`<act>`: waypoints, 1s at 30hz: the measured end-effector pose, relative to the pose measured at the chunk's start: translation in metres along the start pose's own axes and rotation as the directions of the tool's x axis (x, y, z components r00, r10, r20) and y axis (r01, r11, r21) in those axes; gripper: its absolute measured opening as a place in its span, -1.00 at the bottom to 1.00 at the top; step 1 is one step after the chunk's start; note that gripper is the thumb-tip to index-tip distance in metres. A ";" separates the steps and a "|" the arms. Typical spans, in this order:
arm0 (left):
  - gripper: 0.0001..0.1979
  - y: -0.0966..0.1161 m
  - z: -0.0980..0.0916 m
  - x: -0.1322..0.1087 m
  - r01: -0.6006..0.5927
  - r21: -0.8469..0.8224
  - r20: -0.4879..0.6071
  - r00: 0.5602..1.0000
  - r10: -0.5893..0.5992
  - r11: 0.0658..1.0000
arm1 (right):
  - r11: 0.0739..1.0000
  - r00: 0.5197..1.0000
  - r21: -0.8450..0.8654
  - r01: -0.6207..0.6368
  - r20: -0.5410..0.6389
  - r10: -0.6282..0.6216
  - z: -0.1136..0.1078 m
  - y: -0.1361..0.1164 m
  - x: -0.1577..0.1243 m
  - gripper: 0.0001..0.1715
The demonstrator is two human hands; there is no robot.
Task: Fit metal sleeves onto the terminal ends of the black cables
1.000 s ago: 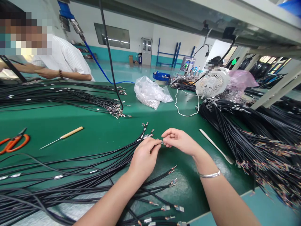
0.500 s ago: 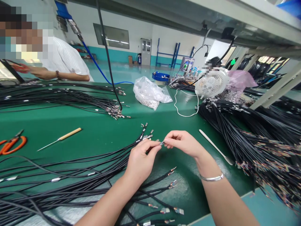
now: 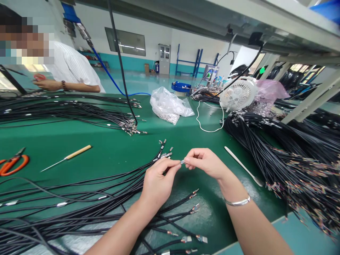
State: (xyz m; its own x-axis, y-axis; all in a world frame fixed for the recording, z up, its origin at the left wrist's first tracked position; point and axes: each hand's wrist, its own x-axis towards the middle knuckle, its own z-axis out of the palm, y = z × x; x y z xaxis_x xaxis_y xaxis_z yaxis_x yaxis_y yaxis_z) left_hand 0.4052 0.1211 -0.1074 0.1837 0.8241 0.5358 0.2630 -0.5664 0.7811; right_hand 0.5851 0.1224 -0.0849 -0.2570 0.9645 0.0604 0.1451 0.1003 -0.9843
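Tiny metal clip [image 3: 182, 162] is pinched between the fingertips of the left hand [image 3: 159, 184] and the right hand [image 3: 205, 164], held close together above the green mat [image 3: 119, 152]. Long black wires [image 3: 79, 209] lie on the mat.

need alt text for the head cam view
The left hand and right hand pinch a small metal terminal above a green workbench, among bundles of black cables with metal-tipped ends; a co-worker is beyond.

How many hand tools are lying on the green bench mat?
3: orange-handled scissors at far left, a wooden-handled awl beside them, and a white spatula at right. Others may be hidden under the black cables.
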 end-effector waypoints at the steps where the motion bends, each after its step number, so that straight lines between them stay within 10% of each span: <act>1: -0.90 0.000 0.000 -0.001 0.005 0.002 -0.004 1.000 -0.005 1.000 | 1.000 1.000 0.001 -0.001 -0.002 0.001 0.000 0.000 0.000 -0.73; 23: -0.86 -0.005 0.004 -0.003 -0.033 0.039 0.077 0.997 0.030 0.999 | 1.000 1.000 -0.027 0.012 0.020 -0.011 0.000 0.000 0.001 -0.79; 30: -0.86 0.002 0.000 -0.003 -0.033 0.221 0.319 0.947 -0.040 0.975 | 0.982 0.967 -0.153 -0.112 0.212 0.143 -0.015 0.010 -0.001 -0.83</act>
State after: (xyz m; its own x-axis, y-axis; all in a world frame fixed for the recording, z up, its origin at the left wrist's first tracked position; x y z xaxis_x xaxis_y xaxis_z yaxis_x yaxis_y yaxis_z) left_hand 0.4047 0.1174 -0.1074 0.4659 0.8023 0.3732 0.4595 -0.5798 0.6728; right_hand 0.6014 0.1262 -0.0927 -0.4306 0.8949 -0.1177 0.3170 0.0279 -0.9480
